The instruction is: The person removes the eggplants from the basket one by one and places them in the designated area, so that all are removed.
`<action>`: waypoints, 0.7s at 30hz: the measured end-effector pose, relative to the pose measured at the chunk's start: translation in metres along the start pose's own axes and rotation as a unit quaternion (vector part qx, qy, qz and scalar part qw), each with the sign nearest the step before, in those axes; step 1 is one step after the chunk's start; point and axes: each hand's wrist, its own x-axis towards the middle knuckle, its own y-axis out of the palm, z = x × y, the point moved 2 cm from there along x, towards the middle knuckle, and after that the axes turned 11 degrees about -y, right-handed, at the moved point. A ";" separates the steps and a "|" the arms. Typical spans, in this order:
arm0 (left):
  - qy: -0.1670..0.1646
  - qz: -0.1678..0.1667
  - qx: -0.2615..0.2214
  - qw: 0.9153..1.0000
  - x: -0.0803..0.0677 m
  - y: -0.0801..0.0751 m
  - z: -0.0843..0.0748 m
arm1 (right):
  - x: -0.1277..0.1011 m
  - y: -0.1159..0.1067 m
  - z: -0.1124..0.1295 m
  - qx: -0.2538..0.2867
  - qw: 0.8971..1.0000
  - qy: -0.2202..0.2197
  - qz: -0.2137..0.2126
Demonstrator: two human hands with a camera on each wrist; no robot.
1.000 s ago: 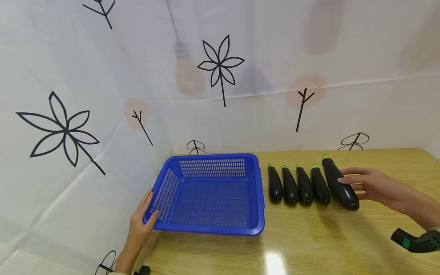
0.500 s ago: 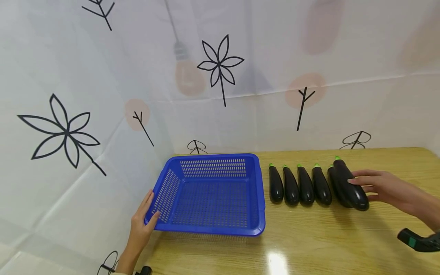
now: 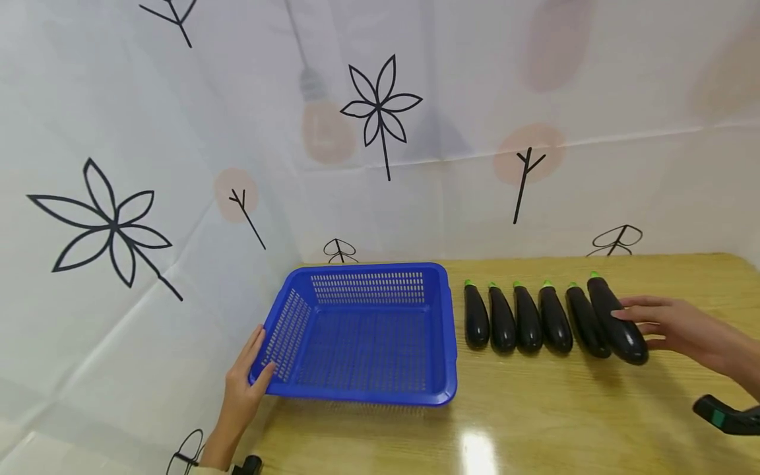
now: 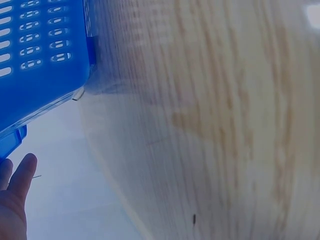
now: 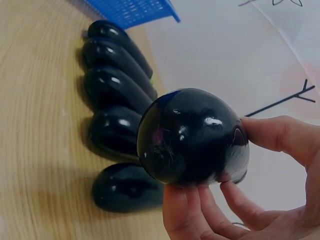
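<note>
My right hand (image 3: 677, 323) grips a dark purple eggplant (image 3: 617, 323), thumb on one side and fingers on the other. Its green stem points to the back and its rounded end faces the right wrist camera, where the held eggplant (image 5: 192, 137) hides part of the row behind. Several more eggplants (image 3: 528, 320) lie side by side on the table, left of the held one. With fairly straight fingers, my left hand (image 3: 240, 382) rests at the front left corner of a blue perforated plastic basket (image 3: 362, 398); the left wrist view shows only some fingers (image 4: 22, 175) beside the basket (image 4: 40, 80).
Light wood makes up the table (image 3: 534, 415). White cloth (image 3: 463, 198) with printed plants and bulbs hangs behind it and along the left. The basket's inside shows only its bare slotted floor (image 3: 365, 346).
One eggplant has come to lie at the right end of the row. My right hand has shifted right, holding another eggplant. The left hand and basket stay in place.
</note>
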 end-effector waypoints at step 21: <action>0.004 0.016 -0.001 1.000 0.002 -0.001 -0.007 | 0.005 -0.017 -0.021 -0.032 0.999 0.025 -0.013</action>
